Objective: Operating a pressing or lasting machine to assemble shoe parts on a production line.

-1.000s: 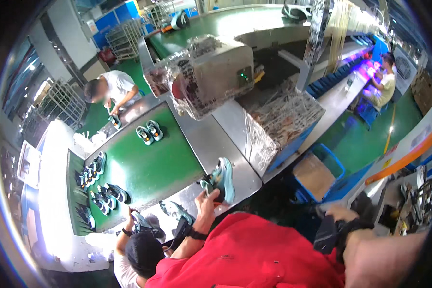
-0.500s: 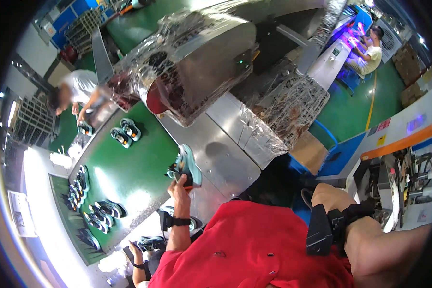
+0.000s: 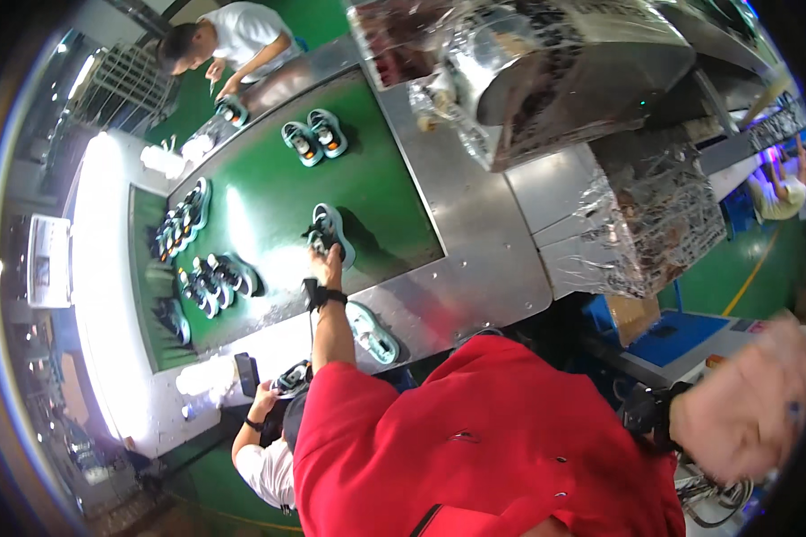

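belt [image 3: 367, 192]: green conveyor, carrying pairs of teal shoes, several already lying along its left side
shoe [image 3: 330, 234]: resting on the belt, toe pointing away
left hand [image 3: 324, 259]: gripping the shoe heel, seemingly setting it down, not yet letting go
right hand [image 3: 743, 407]: blurred, off the belt; cannot tell its grip
left to do: second shoe [image 3: 372, 331] waiting on the metal edge

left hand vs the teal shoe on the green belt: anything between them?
Nothing visible. The left hand is already at the shoe, reaching its near end on the green belt; whether the fingers close round it cannot be told. A second teal shoe lies beside the forearm on the steel edge, off the line. The right hand is blurred, far off.
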### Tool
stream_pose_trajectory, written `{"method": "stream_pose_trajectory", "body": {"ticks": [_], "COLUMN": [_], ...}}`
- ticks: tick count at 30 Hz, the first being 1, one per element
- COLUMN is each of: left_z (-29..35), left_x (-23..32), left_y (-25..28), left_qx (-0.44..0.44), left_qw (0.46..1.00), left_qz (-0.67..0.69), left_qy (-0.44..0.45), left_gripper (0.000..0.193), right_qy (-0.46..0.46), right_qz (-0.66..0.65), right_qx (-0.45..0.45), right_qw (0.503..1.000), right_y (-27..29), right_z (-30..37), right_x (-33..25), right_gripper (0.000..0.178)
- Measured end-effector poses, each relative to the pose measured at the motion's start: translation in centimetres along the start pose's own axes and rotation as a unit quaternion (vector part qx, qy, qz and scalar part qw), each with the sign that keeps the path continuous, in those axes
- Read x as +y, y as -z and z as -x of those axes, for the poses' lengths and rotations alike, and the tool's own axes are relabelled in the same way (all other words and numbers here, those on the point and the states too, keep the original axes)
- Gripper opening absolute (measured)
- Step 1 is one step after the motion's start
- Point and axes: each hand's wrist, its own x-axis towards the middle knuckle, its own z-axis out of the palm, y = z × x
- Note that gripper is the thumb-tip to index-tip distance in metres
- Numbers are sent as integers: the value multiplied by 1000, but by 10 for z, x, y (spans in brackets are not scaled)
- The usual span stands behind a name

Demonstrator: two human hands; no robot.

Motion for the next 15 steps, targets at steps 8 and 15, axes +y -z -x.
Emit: {"method": "stream_pose_trajectory", "body": {"ticks": [8, 15], "left_z": [67, 298], "left_x": [158, 494], "left_y": [-40, -11], "left_qx": [-153, -453], "left_qw": [960, 799], "left_qz": [-128, 266], "left_qy": [-198, -293], "left_gripper": [40, 18], "right_qy": [-198, -165], "right_qz": [161, 121], "right_qx": [453, 483], "right_qw": [854, 851], "right_y": [80, 38], "right_z": [143, 148], "right_x": [31, -8], "right_gripper": [17, 13]}}
